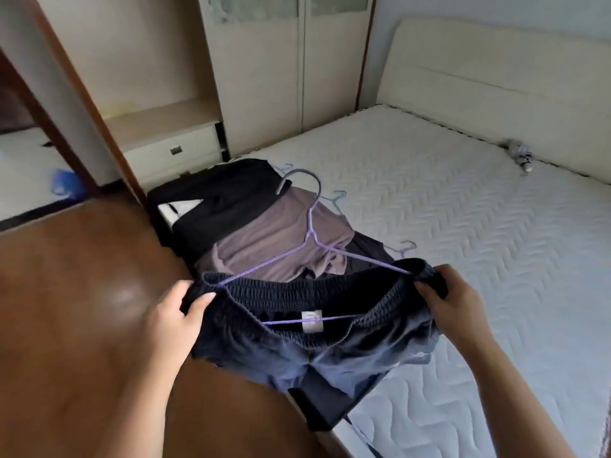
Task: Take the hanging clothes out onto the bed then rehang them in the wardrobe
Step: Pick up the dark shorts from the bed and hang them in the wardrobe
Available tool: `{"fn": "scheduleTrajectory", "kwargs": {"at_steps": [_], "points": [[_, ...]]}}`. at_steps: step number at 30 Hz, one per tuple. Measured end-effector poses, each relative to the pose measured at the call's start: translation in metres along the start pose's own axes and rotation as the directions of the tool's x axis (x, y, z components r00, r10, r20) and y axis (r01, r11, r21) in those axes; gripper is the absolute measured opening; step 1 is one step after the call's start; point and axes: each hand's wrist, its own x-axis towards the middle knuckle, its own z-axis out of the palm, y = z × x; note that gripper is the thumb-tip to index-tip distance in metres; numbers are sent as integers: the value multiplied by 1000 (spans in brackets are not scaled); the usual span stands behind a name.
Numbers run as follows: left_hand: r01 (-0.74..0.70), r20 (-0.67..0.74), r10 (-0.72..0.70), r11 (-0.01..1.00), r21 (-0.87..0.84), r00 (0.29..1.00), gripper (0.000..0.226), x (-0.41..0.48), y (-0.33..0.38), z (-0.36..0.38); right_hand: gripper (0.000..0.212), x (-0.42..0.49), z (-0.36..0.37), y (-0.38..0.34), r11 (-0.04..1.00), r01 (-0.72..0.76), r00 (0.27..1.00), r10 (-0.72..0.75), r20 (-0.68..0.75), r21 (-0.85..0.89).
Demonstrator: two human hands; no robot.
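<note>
The dark shorts (314, 352) hang in the air just in front of the clothes pile (264, 239), their elastic waistband stretched over the arms of a purple hanger (310, 226) whose hook points away over the pile. The left hand (180, 312) has its grip closed on the waistband's left end, thumb on top. The right hand (453, 299) pinches the bunched right end in the same way. This looks like seating the shorts on the hanger for rehanging, though it could equally be the laying-down stage. To do it well, keep the band taut and level so both hanger tips stay inside the elastic. Let each end go only once it sits snug, then carry the lot by the hook. The pile itself, a black garment under a mauve top, lies at the near corner of the bed (463, 209). Pale blue hangers (337, 198) poke out on its far side, so a dangling hook could snag there. Beyond the pile stand a drawer unit (172, 150) and the wardrobe (291, 77), whose doors look closed. Far right of the pile, by the headboard, lies a small grey object (522, 153).
</note>
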Motion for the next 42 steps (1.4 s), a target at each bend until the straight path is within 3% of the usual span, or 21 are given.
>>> {"fn": "scheduleTrajectory", "kwargs": {"at_steps": [4,10,18,26,30,33,38,42], "points": [[133,-93,-124,986,97,988,39,-6,-89,-69,18,-10,79,-70,990,136,983,-131,131,-29],[369,-196,-346,925,96,918,16,-34,-192,-151,20,-29,200,-155,960,280,882,-256,395,-3],[549,-228,-516,828,116,826,20,-8,-264,-167,18,5,314,-216,929,367,760,-272,590,-45],[614,-210,-586,782,106,783,21,134,-296,-150,25,129,420,-282,937,350,725,-257,639,-20],[599,-208,-570,791,123,795,21,226,-302,-148,14,201,457,-326,940,340,706,-273,653,25],[638,-214,-609,763,103,764,26,277,-316,-147,15,242,490,-362,944,326,689,-276,670,53],[690,-246,-654,717,99,715,4,333,-364,-157,16,278,567,-418,933,347,625,-303,719,91],[713,-269,-674,697,77,688,6,392,-422,-176,13,300,638,-470,929,363,584,-285,760,70]]}}
